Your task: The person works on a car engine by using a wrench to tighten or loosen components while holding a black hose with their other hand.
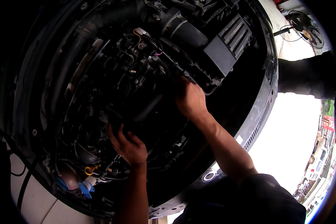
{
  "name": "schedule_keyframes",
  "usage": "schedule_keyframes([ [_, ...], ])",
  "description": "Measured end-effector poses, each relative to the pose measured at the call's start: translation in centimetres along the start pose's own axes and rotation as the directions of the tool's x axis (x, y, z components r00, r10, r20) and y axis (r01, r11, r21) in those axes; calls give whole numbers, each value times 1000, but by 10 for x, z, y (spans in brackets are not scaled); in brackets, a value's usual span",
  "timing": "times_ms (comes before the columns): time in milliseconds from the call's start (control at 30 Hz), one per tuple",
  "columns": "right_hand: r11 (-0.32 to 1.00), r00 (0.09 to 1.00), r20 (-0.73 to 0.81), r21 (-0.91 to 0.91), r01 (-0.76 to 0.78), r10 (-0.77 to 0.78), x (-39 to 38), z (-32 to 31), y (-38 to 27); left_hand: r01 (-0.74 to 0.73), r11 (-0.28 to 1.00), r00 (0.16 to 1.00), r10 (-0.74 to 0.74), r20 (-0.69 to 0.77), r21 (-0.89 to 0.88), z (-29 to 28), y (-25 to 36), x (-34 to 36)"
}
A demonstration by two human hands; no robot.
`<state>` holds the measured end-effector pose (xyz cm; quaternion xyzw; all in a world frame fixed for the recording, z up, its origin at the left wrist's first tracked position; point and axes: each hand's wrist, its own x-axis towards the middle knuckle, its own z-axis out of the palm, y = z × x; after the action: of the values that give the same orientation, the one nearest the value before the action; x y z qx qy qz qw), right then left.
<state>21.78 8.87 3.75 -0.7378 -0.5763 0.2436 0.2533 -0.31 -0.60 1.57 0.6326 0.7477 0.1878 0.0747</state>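
Note:
Both my arms reach into a car's dark engine bay. My right hand (191, 100) is closed beside the black air filter box (221, 54), its fingers curled inward and partly lost in shadow. A thin dark rod or hose (178, 68) runs up and left from its knuckles; what the fingers hold cannot be made out. Lower and to the left, my left hand (129, 145) has its fingers apart at the edge of the engine (132, 80). Its fingertips reach into shadow near dark engine parts, and no held thing shows.
A yellow dipstick ring (89, 170), a pinkish fluid reservoir (69, 178) and a blue cap (86, 189) sit at the lower left. The metal front panel (259, 115) curves along the right. Beyond it are a dark-clothed limb (306, 76) and a fan (305, 30).

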Motion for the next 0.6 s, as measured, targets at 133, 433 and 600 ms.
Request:
schedule_keyframes([
  [133, 998, 999, 34, -56, 10, -8, 6, 1, -1, -7, 1000, 1000, 7, -13, 5, 2, -1, -1],
  [433, 986, 996, 9, -139, -91, 93, 9, 2, -25, -23, 1000, 999, 22, -47, -14, 5, -1, -1],
  [600, 982, 978, 85, -43, -185, 188, 10, 4, -19, -39, 997, 999, 37, -38, -62, 5, 2, -3],
])
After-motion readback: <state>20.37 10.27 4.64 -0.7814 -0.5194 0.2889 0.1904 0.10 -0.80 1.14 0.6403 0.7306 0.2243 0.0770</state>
